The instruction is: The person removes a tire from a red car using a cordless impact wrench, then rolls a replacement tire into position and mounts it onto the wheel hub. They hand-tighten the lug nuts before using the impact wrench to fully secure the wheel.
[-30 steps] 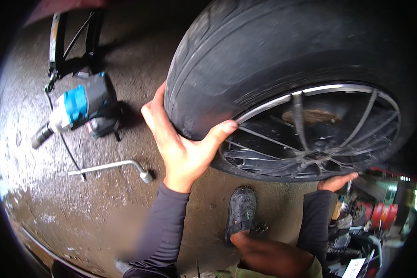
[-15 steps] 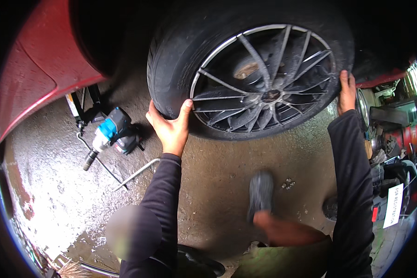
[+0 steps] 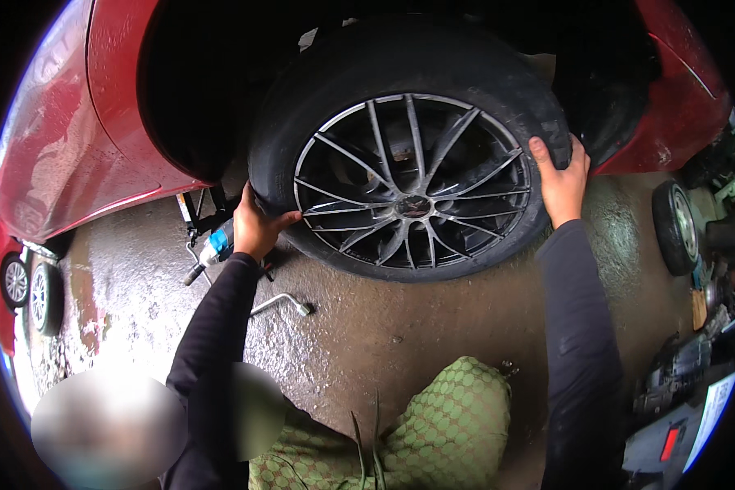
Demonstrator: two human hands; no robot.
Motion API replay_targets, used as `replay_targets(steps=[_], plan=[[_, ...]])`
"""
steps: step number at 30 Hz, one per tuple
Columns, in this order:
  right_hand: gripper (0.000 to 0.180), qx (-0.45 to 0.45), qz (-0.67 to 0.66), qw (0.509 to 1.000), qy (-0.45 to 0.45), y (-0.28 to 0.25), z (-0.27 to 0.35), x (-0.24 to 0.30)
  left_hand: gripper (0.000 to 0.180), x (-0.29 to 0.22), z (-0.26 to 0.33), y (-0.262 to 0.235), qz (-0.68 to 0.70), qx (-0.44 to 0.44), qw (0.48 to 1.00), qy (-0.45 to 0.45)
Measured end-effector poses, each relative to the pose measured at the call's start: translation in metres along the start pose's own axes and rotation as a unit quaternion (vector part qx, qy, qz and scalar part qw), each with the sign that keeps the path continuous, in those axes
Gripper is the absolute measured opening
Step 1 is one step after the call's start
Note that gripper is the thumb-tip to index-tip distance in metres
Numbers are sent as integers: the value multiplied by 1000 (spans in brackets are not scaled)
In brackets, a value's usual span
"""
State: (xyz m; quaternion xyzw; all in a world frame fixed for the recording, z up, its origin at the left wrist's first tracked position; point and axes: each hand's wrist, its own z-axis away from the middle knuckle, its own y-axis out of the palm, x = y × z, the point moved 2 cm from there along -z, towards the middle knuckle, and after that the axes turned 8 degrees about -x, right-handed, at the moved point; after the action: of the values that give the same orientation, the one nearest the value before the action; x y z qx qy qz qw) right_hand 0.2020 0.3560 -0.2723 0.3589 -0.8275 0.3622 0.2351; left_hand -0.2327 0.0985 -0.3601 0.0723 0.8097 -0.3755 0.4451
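A car wheel [image 3: 414, 207], a black tyre on a dark rim with many thin spokes, stands upright at the opening of the red car's wheel well [image 3: 196, 98]. My left hand [image 3: 259, 224] grips the tyre's lower left side, its thumb reaching to the rim edge. On the right side of the tyre, my right hand [image 3: 562, 180] presses with the thumb on the sidewall and the fingers around the tread. Partly behind my left hand lies a blue and black impact wrench [image 3: 215, 247]. The hub behind the wheel is mostly hidden.
Red body panels [image 3: 114, 106] flank the wheel on both sides. A jack [image 3: 191, 211] stands under the car's left part. A bent lug wrench [image 3: 290, 302] lies on the wet floor. Another wheel [image 3: 675, 229] stands at the right, near assorted parts [image 3: 678, 367].
The wheel has moved in toward the wheel well and turned more level, with both hands still on it. My bent knees now show below, where a foot and lower leg showed before.
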Motion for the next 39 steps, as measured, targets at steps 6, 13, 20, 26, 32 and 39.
replay_targets(steps=[6,13,20,26,32,39], plan=[[102,-5,0,1000,13,-2,1,12,102,-6,1,0,-37,14,998,-58],[98,15,-39,999,19,-9,-2,22,112,14,6,4,11,15,995,-98],[99,42,-31,998,-21,-21,-10,18,103,4,10,19,85,14,992,-92],[100,55,-35,998,-4,-22,-12,23,102,6,7,17,57,11,996,-73],[100,87,-26,996,-22,-17,-17,21,104,16,15,11,17,-11,998,-65],[96,101,-94,988,-70,-35,-12,19,98,14,37,19,56,-33,993,-95]])
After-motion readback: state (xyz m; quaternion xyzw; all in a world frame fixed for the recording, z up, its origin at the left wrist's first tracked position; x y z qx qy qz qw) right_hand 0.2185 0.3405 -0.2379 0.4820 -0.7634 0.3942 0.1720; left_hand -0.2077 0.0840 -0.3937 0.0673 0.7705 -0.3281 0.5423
